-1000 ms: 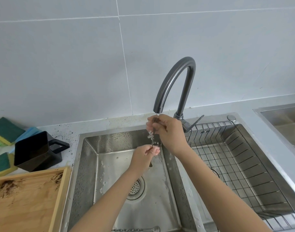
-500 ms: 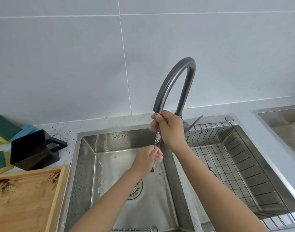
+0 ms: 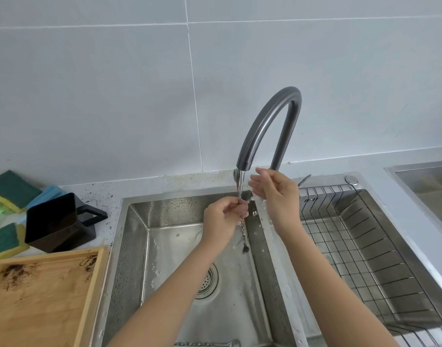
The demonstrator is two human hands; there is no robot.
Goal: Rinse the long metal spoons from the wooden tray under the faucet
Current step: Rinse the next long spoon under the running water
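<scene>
Centrally, left hand is pinched shut on a long metal spoon at mid-handle, holding it upright with bowl up, right under the faucet spout, water running down over it. Twisted handle end hangs below the fist, above the left sink basin. Right hand sits just right of the stream, fingers spread and loose, holding nothing, not touching the spoon. Second long spoon lies flat in the basin at bottom centre of frame, partly cut off. Round drain strainer shows below the left forearm. Wire rack fills the right basin, lower right of frame. Wooden tray at lower left on the desk, dark smears on its surface, no spoons on its visible part. Black square cup with handle sits just behind the tray. Green-and-yellow sponges at left edge, a blue one among them. Dark specks scattered on the desk near the sink corner.
</scene>
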